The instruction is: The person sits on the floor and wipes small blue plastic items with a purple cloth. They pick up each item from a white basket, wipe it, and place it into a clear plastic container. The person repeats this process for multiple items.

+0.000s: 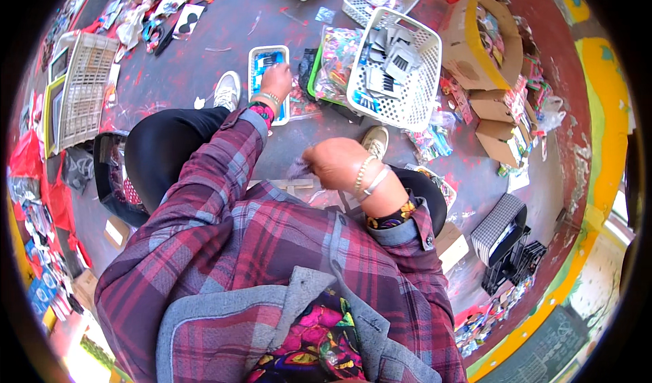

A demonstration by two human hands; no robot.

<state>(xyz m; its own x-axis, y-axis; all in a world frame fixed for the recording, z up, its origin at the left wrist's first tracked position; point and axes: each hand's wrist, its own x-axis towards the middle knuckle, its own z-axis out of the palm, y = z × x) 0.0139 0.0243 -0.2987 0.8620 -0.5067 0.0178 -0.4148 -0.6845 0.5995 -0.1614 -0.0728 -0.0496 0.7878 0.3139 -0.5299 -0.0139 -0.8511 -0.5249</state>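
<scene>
My left hand (pixel 276 81) is over a small white basket (pixel 287 115) of blue packets (pixel 267 60). Its fingers look curled, and whatever they hold is hidden beneath the hand. Closer to my body, my right hand (pixel 339 162) is closed on a crumpled greyish-purple rag (pixel 299 168), which hangs from the fingertips. To the right of the small basket, clear bags of colourful small goods (pixel 338 60) lie in a green tray. Beside them, a larger white basket (pixel 422 108) carries grey and black flat packets (pixel 397 60).
Open cardboard boxes (pixel 468 43) of goods stand at the right. A grey woven basket (pixel 499 223) sits by a black crate (pixel 509 267). At the left are a wicker basket (pixel 85 87) and a dark bin (pixel 112 176) near my knee. Loose packages (pixel 159 16) cover the far-left floor.
</scene>
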